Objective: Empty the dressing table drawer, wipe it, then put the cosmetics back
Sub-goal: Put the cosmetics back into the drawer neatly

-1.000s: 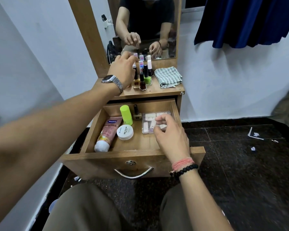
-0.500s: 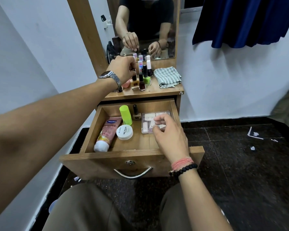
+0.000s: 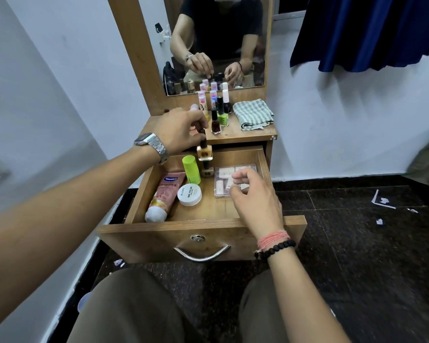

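Head view: open drawer (image 3: 201, 231) near, holding tube (image 3: 165, 195), jar (image 3: 189, 194), green stick (image 3: 191, 169), clear case (image 3: 224, 180). Left hand (image 3: 181, 131) pinching polish bottle (image 3: 204, 151) above far edge. Right hand (image 3: 254, 199) over case, fingers loosely curled, holding nothing. Cloth (image 3: 253, 113) far right on top.

One open drawer (image 3: 203, 233), inside it one pink tube (image 3: 164, 196), one green bottle (image 3: 191, 169), one white jar (image 3: 189, 194), one clear case (image 3: 224, 178), one small bottle (image 3: 206, 169), above the drawer one amber nail polish (image 3: 204, 151) held in two hands' left (image 3: 181, 131), right (image 3: 255, 198), behind the drawer one folded cloth (image 3: 253, 114), about seven bottles (image 3: 219, 112)
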Motion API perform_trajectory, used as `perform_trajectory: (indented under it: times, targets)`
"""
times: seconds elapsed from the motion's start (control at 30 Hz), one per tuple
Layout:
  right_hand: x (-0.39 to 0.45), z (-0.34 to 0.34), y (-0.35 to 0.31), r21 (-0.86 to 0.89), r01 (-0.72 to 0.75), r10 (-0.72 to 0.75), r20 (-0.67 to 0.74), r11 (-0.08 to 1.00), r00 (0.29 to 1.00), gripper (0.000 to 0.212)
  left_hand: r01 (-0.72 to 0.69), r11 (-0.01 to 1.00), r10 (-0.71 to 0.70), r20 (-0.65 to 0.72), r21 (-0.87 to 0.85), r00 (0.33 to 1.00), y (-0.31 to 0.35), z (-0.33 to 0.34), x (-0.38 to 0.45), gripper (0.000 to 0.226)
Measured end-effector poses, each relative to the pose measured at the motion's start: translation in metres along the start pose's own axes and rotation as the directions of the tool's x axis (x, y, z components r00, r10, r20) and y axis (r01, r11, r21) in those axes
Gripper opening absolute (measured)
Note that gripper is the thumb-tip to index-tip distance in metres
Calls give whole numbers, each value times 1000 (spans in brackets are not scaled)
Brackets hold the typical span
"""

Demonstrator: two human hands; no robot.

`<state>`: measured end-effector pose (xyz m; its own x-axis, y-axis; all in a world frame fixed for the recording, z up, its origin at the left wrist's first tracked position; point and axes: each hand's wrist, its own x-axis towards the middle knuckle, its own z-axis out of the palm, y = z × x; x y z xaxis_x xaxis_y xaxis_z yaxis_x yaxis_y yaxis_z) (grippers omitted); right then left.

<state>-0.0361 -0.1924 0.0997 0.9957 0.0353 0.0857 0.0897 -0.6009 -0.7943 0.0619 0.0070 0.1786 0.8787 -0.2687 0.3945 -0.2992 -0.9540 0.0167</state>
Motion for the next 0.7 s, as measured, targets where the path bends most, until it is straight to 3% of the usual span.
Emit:
perform_trajectory:
  times: [0.2,0.7]
  targets:
    - [1,1,0,-8,-2,2,-5,1000,1000,18,8,999,-14,166,36,986,1,36,-17,29]
    - [1,1,0,-10,-5,5,-6,1000,1000,17,43,993,-68,227,114,971,-3,60,-29,31]
